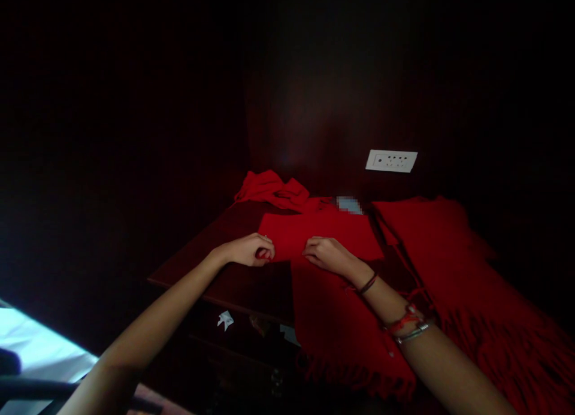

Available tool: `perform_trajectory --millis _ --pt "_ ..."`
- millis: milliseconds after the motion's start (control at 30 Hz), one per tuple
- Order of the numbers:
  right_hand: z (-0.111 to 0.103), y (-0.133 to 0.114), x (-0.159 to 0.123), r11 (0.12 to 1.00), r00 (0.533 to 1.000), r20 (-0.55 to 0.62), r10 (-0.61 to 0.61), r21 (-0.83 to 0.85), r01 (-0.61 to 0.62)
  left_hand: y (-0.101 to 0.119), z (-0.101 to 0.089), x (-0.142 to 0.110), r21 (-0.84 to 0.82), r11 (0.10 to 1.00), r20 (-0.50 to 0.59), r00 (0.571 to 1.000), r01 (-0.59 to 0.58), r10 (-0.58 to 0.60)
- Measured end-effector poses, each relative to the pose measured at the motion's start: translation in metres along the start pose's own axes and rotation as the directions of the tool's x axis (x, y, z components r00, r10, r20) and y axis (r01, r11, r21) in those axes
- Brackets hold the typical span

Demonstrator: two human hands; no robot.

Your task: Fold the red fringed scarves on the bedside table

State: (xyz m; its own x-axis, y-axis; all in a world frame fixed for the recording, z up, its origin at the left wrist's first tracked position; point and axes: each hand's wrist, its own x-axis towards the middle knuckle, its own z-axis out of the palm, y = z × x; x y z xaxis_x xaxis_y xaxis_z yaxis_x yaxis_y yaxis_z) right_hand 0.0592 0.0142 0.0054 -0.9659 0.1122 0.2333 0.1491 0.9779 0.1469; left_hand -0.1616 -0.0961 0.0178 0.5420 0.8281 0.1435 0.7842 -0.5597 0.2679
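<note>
A red fringed scarf (321, 232) lies on the dark wooden table (263, 283). Its upper part spreads flat across the tabletop, and a narrower part hangs over the front edge, ending in tassels. My left hand (249, 249) is closed at the scarf's near left edge, with a bit of red cloth showing between thumb and fingers. To its right, my right hand (330, 255) pinches the same cloth near the fold, fingers pressed together. The scarf's underside is hidden.
Another red fringed cloth (431, 253) drapes along the right side. Crumpled red fabric (272, 187) lies at the back left, near a small blurred pale item (349, 205). A white socket plate (392, 161) is on the dark wall. White paper (225, 320) shows below the tabletop.
</note>
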Motion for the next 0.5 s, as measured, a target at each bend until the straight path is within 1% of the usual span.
perform_trajectory --millis 100,300,400,467,500 --pt "-0.002 -0.001 0.000 1.000 0.999 0.037 0.010 -0.006 -0.010 -0.003 -0.001 0.000 -0.106 0.994 0.032 0.999 0.023 -0.020" --pt "-0.007 -0.004 -0.001 0.999 0.998 0.061 0.028 -0.019 -0.027 -0.010 0.001 -0.002 -0.182 0.976 0.050 0.992 0.123 -0.116" --pt "-0.009 -0.004 -0.002 0.999 0.996 0.070 0.054 0.003 -0.054 -0.013 0.002 0.002 -0.178 0.967 0.036 0.983 0.184 -0.180" --pt "-0.012 -0.005 -0.005 0.998 0.995 0.081 0.065 0.015 -0.067 -0.014 -0.001 0.011 -0.130 0.972 0.081 0.979 0.196 -0.187" --pt "-0.014 -0.005 -0.008 0.997 0.993 0.093 0.069 0.018 -0.071 -0.013 -0.003 0.018 -0.083 0.979 0.109 0.979 0.185 -0.175"
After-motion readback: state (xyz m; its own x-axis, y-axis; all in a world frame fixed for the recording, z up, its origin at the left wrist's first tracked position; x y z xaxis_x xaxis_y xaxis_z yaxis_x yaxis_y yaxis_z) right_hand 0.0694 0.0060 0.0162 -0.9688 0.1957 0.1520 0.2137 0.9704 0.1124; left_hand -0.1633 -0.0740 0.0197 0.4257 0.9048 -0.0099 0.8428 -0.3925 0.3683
